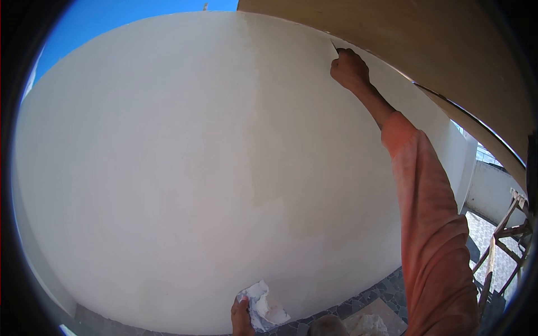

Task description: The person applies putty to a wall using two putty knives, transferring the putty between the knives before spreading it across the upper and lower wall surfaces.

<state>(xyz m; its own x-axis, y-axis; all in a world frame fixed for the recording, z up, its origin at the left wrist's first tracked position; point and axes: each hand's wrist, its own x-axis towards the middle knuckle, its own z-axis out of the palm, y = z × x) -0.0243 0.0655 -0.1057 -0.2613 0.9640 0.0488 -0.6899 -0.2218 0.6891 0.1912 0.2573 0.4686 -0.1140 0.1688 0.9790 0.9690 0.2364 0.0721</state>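
High on the pale wall [185,140], my right hand [350,68] is closed round a thin-bladed tool [334,47], its blade against the wall just below the brown overhang. The arm is stretched up in an orange sleeve. At the bottom centre, my left hand [241,317] holds a board or plate heaped with white paste [262,305]. The paste hides most of what carries it. A slightly darker patch of wall lies below my right hand.
The brown overhang [414,39] crosses the upper right. A wooden trestle or ladder [507,231] stands at the lower right, near a low wall [490,190]. Dark patterned tiles [386,291] run along the wall's foot, with a square sheet [384,313] on them.
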